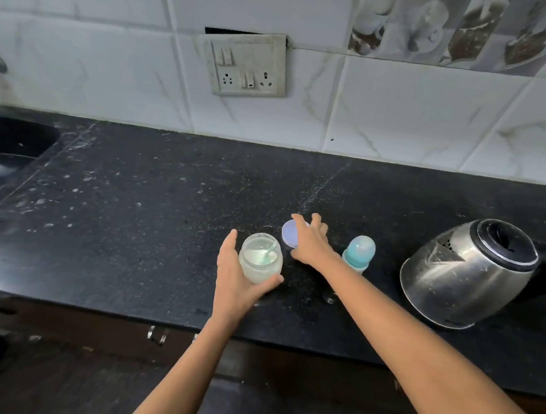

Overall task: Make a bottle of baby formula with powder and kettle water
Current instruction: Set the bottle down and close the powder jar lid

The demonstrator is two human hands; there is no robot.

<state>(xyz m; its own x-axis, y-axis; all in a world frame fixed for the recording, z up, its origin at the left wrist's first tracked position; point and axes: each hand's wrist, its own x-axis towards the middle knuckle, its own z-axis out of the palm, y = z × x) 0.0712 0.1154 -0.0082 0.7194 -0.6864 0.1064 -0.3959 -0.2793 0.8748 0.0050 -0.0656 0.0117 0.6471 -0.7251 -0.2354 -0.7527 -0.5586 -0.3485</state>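
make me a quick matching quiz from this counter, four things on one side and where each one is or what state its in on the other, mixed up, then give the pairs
Things:
1. powder jar
2. jar lid
3. baby bottle
4. kettle

Descriptions:
A. standing capped between the right forearm and the kettle
B. lying flat on the counter under the right hand
C. steel, farthest right, black lid closed
D. open, scoop inside, cupped by the left hand

Pairs: 1-D, 2-B, 3-A, 4-C
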